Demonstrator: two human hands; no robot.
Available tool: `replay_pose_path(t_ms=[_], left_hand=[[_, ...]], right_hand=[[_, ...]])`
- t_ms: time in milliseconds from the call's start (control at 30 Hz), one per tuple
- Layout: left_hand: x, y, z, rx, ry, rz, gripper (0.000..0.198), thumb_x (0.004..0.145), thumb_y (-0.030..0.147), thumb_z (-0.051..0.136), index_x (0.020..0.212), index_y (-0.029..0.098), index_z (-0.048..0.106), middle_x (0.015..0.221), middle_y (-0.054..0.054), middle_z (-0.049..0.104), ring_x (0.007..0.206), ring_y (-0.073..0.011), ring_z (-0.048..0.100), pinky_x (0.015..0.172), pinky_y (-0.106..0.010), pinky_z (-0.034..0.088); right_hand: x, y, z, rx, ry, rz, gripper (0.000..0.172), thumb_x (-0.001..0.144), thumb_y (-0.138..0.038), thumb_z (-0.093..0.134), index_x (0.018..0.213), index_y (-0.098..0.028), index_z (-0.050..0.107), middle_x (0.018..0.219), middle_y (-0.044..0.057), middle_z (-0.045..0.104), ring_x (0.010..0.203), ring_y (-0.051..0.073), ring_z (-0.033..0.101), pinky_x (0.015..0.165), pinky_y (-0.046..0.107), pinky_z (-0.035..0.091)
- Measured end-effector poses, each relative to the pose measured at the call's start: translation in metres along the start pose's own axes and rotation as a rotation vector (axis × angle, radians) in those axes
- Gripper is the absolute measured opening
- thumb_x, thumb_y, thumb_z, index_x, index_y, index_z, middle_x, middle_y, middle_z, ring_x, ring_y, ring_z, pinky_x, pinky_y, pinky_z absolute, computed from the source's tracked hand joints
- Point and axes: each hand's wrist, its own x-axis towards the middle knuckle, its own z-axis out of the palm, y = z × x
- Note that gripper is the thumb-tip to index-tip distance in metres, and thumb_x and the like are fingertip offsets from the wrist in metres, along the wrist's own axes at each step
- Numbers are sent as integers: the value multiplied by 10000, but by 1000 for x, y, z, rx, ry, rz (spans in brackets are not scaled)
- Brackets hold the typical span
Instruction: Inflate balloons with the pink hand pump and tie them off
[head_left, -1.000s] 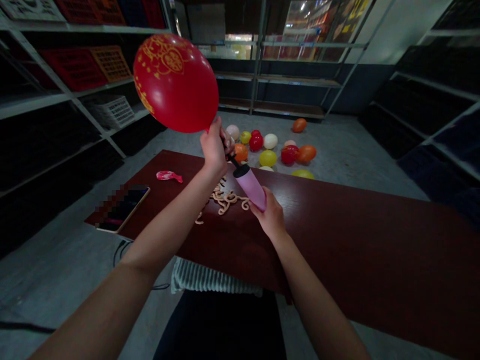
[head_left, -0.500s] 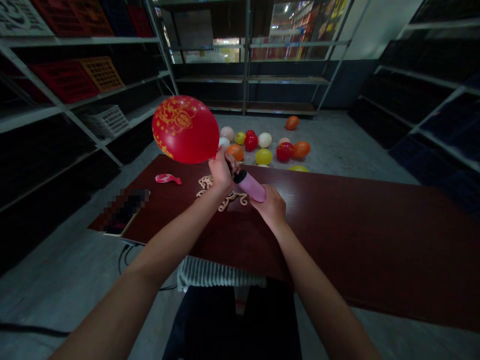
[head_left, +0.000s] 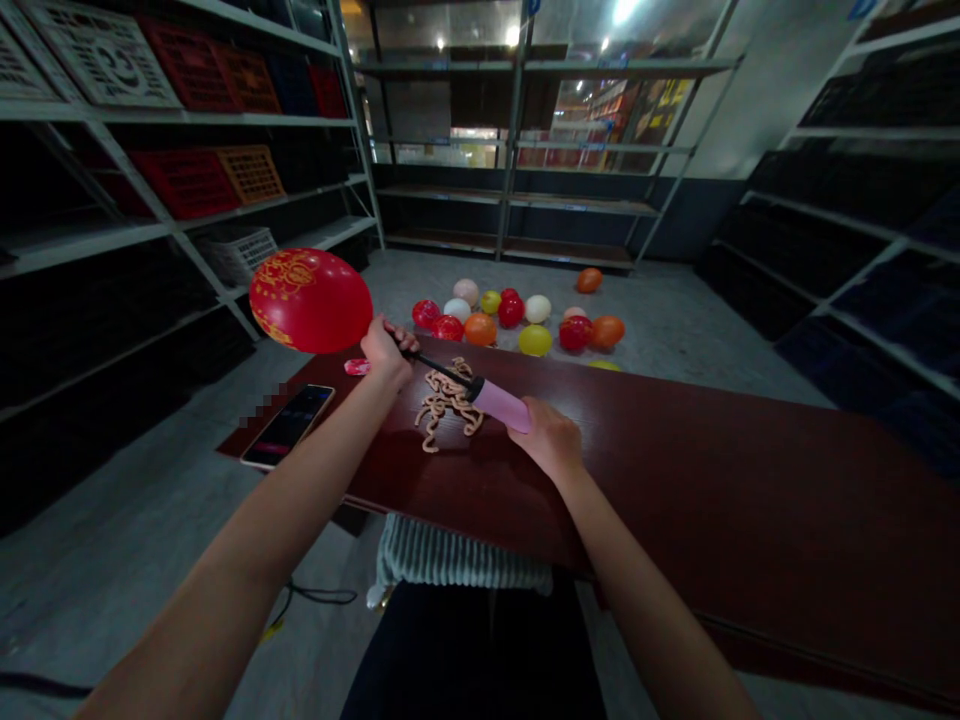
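Both right grip (head_left: 551, 440) and left grip (head_left: 388, 348), near the table's edge (head_left: 510, 361), clasp the pump (head_left: 502, 405).

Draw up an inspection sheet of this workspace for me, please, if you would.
Surface: dark red-brown table, glossy.
Job's things: inflated red balloon; pump, black rod exposed.
Clutter: heaped beige strips, phone, limp balloon partly hidden.
Hands: left hand grips the pump's black end, by the balloon's neck; right hand, its pink barrel.
Cables: thin cable and thicker cable, floor, left side.
Surroundings: floor balloons beyond; shelves on three sides, red crates at left.
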Motion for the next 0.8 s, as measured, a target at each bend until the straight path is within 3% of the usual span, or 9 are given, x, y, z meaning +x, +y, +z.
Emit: replay_pose_path(t_ms=[133,267,400,567,800], left_hand=[[10,24,3,9,-9,32,350,960,213,446,635,201,317,464,72,297,321,-72,264,365,-200,237],[9,16,19,24,-9,93,405,975,298,505,631,205,314,475,67,304,320,-73,272,362,-203,231],[4,-7,41,13,-1,174,445,967,361,564,630,207,317,461,67,318,315,-71,283,352,-197,224],[-11,-47,64,49,-70,142,448,985,292,528,596,206,324,414,64,309,297,-75,279,328,-205,215],[-51,-121,71,114,-162,61,472,1009,239,473,559,206,337,395,61,321,281,-76,292,324,-219,214]], right_hand=[[0,-2,2,46,2,-14,276,801,-325,710,1048,-203,685,901,49,754,795,210,708,645,277,431],[0,3,3,82,30,24,276,797,-336,722,1040,-212,685,895,45,760,790,218,717,640,279,442],[1,14,5,107,41,97,317,780,-376,752,1041,-210,683,880,57,763,765,233,713,623,291,442],[3,19,7,124,38,183,349,774,-399,766,1055,-213,674,885,57,763,778,240,715,620,289,434],[5,19,6,161,36,297,338,791,-392,729,1073,-218,663,902,65,765,790,246,717,630,293,431]])
